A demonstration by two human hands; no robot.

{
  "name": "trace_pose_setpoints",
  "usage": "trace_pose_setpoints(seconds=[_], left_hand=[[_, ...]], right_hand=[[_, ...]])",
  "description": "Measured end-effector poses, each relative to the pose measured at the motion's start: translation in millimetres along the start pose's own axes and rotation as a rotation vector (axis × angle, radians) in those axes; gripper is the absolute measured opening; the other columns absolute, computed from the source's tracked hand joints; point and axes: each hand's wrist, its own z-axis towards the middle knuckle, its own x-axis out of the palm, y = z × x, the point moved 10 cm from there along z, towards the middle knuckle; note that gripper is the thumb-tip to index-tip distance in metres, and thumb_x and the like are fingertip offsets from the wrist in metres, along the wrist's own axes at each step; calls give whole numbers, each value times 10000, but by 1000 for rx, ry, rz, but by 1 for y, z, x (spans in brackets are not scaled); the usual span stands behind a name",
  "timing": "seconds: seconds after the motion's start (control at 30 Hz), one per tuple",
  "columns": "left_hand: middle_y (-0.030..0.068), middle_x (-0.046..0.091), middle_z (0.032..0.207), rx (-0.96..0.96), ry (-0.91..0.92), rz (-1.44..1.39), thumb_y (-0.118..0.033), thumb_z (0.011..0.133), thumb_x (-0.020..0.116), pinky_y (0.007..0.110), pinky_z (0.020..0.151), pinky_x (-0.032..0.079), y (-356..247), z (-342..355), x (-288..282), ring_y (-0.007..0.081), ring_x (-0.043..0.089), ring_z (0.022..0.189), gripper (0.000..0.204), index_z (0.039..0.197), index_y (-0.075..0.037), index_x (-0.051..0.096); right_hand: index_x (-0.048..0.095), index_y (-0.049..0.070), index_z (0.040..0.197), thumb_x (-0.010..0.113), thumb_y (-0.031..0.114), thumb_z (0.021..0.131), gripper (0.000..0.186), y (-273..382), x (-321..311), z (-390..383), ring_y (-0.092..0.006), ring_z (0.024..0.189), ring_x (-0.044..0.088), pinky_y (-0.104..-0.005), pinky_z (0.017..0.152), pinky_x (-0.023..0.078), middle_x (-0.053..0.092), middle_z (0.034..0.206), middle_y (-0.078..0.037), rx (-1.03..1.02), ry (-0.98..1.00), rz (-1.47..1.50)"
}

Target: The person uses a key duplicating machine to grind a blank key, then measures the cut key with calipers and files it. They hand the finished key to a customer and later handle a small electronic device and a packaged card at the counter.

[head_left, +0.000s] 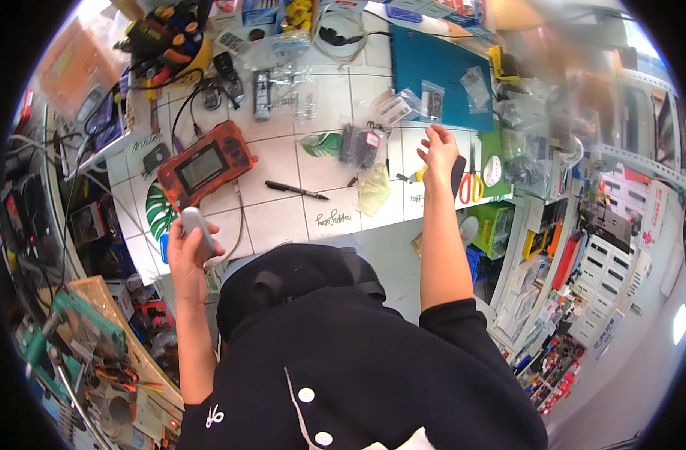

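Note:
My left hand (187, 255) is raised near the front edge of the white tiled worktop (283, 210) and holds a small grey oblong device (195, 226). My right hand (438, 154) reaches out over the right side of the worktop, fingers curled around a small yellow-handled tool (418, 175). Beside it lie a dark flat object (458, 175) and red-and-yellow scissors (472, 182). An orange handheld meter with a screen (206, 164) sits to the left, and a black pen (296, 190) lies in the middle.
A blue mat (433, 71) with small plastic bags (433, 101) lies at the back right. More bagged parts (360, 146), cables and a yellow tool holder (170, 37) crowd the back. Shelves of goods (575, 247) stand at right, and a tool rack (80, 337) at lower left.

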Motion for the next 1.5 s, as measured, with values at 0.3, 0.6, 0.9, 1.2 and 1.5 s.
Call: trace_pose_setpoints(seconds=[0.3,0.6,0.9,1.2,1.5], left_hand=[[107,568,845,23,-30,25,-181,842,553,271,577,480,-9,13,8,149,547,625,310,1082,-43,414],[107,571,831,-2,-36,67,-154,850,546,290,591,482,-1,18,24,158,549,619,285,1081,-43,421],[94,554,838,22,-6,142,-177,859,544,288,580,481,-10,17,42,156,540,605,331,1120,-42,392],[85,545,828,-14,5,190,-188,857,546,290,572,478,-2,17,63,155,534,608,323,1109,-56,393],[103,549,833,-24,-72,259,-176,853,545,296,581,484,-4,16,69,160,538,617,349,1133,-43,384]], right_hand=[[593,57,969,649,241,796,259,-50,37,41,-90,635,519,-230,520,400,634,837,-29,59,100,-105],[601,34,915,670,255,760,278,-64,25,52,-98,548,540,-225,436,405,628,777,-38,111,90,-6],[636,-8,808,663,184,741,205,-42,40,55,-151,675,599,-284,635,468,653,765,-97,-42,-79,27],[617,6,889,642,156,785,185,-27,-44,96,-69,530,504,-212,455,389,622,716,-34,-226,-253,47],[572,7,1051,723,266,642,508,-13,-148,273,-311,931,578,-371,805,444,610,982,-170,-246,-405,-464]])
